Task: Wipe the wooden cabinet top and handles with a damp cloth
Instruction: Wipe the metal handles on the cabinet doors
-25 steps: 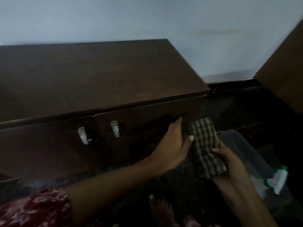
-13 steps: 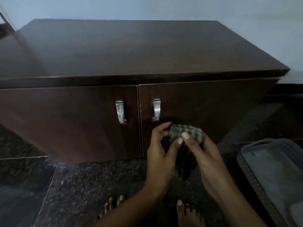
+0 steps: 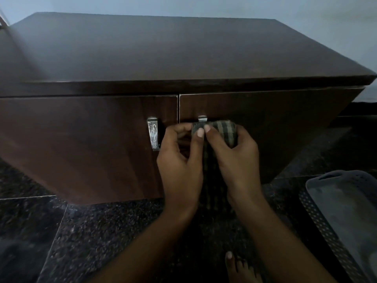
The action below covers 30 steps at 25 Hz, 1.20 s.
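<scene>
A dark wooden cabinet (image 3: 85, 144) with a broad bare top (image 3: 163, 48) fills the upper view. Its two doors carry metal handles. The left handle (image 3: 153, 135) is fully visible; only the top of the right handle (image 3: 202, 118) shows above a checked cloth (image 3: 222, 129). My left hand (image 3: 179, 160) and my right hand (image 3: 232, 156) both pinch the folded cloth against the right door, over that handle. The rest of the cloth hangs down between my wrists.
A grey perforated plastic basket (image 3: 318, 219) sits on the dark speckled floor (image 3: 81, 242) at the lower right. My bare foot (image 3: 238, 268) shows at the bottom edge. A pale wall (image 3: 306, 9) rises behind the cabinet.
The view swung from the cabinet's right end to face its doors. Both hands carried the cloth up from below the handles onto the right handle.
</scene>
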{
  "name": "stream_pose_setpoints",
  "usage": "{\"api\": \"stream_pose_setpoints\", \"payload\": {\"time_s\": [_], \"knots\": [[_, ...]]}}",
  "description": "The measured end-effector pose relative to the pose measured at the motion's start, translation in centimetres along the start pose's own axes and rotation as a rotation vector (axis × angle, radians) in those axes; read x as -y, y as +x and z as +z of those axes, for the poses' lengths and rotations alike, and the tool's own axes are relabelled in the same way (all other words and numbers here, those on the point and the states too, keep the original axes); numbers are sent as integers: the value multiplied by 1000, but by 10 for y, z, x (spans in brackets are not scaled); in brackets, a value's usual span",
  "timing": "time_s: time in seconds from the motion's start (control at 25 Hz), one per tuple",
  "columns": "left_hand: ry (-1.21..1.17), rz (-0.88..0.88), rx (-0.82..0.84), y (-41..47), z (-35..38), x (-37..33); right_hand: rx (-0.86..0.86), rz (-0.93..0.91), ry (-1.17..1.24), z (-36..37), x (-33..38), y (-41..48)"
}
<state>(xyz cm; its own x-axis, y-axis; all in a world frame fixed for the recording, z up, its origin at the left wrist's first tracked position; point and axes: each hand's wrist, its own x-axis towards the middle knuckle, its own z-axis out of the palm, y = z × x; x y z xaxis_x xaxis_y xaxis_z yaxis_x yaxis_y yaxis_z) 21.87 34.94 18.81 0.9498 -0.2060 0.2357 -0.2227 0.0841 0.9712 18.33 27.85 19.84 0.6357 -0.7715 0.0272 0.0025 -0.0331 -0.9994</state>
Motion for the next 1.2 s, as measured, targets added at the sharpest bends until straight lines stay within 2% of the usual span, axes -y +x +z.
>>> {"api": "stream_pose_setpoints", "payload": {"time_s": [0.24, 0.6, 0.8, 1.0, 1.2], "knots": [[114, 36, -40, 13, -2, 1, 6, 11, 22, 9, 4, 8], [87, -13, 30, -4, -7, 17, 26, 119, 70, -1, -20, -7], [68, 56, 7, 1, -7, 15, 0, -54, 11, 4, -15, -2], [43, 38, 6, 3, -8, 20, 14, -105, 51, 6, -26, -5], [28, 5, 4, 1, -9, 27, 33, -162, -25, 2, -34, -5]]}}
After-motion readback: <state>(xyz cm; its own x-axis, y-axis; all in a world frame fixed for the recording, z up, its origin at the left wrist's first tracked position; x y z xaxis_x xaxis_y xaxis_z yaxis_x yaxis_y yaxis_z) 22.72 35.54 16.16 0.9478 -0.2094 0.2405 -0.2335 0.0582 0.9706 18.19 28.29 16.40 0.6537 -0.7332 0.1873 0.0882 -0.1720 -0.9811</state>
